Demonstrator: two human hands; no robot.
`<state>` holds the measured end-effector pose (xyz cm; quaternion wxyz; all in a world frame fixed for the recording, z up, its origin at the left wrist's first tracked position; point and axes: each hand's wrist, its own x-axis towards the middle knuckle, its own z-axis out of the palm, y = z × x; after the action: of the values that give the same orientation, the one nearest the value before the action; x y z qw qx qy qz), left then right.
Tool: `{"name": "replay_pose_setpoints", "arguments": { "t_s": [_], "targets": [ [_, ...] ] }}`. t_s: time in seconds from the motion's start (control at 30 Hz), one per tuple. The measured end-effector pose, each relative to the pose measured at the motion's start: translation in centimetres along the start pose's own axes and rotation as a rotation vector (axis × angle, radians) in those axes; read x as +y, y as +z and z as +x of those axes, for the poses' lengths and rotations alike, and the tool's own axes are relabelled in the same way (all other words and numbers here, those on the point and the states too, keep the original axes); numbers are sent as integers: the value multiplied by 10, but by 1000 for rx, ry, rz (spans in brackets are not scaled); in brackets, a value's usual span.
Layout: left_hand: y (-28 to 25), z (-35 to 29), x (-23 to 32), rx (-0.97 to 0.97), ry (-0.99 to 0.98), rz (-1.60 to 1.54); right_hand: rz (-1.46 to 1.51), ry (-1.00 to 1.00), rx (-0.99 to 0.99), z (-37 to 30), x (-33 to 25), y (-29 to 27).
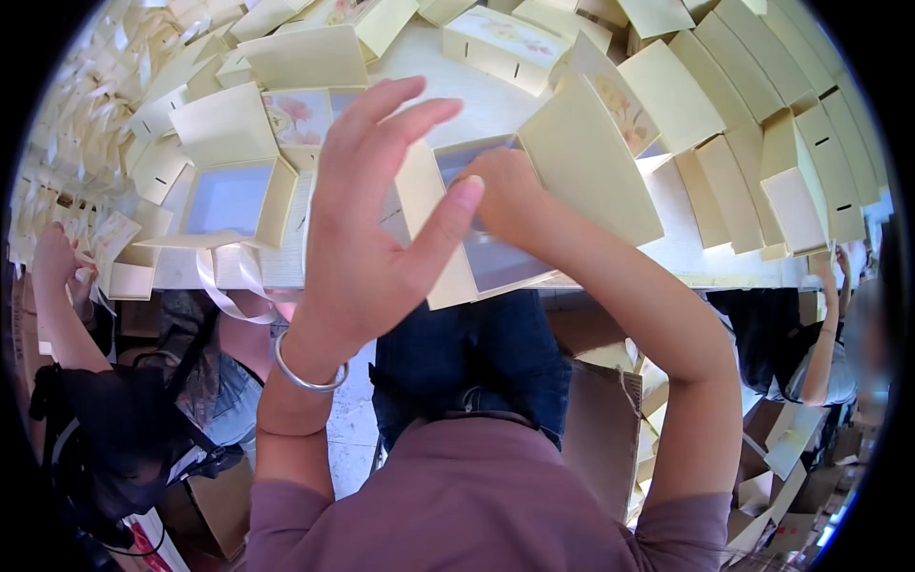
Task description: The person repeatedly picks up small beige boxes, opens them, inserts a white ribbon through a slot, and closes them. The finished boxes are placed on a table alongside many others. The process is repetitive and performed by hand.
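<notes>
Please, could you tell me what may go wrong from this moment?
1. The open box seems to stick out past the front edge of the table, so a push from the right hand inside it could tip it.
2. The white ribbon hanging over that edge might get snagged.
3. The silver bangle worn above the raised left hand could scrape a box if lowered.

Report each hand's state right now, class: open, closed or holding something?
Left hand: open, raised, nothing visibly held.
Right hand: curled at the open cream box; whether it grips anything cannot be told.
</notes>
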<state>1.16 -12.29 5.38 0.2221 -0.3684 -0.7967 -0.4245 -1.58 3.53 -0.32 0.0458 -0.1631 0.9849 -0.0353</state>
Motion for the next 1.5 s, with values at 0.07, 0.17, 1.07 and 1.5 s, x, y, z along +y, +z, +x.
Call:
{"name": "replay_pose_setpoints", "arguments": {
  "t_s": [0.07, 0.17, 1.07, 1.5],
  "targets": [
    [-1, -1, 3, -14, 34, -31, -51, -3, 17, -5, 0, -7],
    [-1, -4, 4, -25, 35, -76, 26, -146, 483, -42, 10, -35],
    [35, -40, 48, -194, 179, -472, 1054, -323, 516, -138, 2, -40],
    [18, -54, 56, -515, -173, -775, 1591, -170, 747, -145, 13, -58]
  ]
}}
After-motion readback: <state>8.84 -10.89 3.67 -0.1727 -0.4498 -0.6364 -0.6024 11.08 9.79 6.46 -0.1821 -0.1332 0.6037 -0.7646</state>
